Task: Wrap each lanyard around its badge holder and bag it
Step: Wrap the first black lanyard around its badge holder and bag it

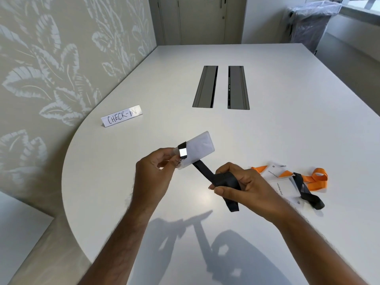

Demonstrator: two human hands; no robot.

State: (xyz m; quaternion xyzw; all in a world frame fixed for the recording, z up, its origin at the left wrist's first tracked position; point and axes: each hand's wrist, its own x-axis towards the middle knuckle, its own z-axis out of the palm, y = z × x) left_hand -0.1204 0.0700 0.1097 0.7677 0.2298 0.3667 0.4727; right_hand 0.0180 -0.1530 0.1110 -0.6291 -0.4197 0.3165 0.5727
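The left hand (pixel 158 167) is pinching the near-left end of a clear badge holder (pixel 198 148) and holding it above the white desk (pixel 277 130), tilted so its far end is pointing up and to the right. A black lanyard (pixel 207 171) is crossing the holder once near the pinched end, where a shiny metal clip (pixel 182 152) is catching the light, and is running down to the right into the right hand (pixel 236 182). That hand is gripping the strap with curled fingers, a bunched loop lying across them, and the loose tail is hanging below it. To the right, near the right wrist, more badge holders (pixel 284 187) are lying in a small heap on the desk, tangled with an orange lanyard (pixel 314 177) and a second black lanyard (pixel 308 194); the printing on their cards is too small to read. Farther left, a folded paper sign (pixel 121 116) is standing on the desk, handwritten "CHECK-IN". Two dark cable hatches (pixel 205 87) are sitting side by side in the middle of the desk. A bin lined with a clear plastic bag (pixel 310 23) is standing in the far right corner, beside the window.
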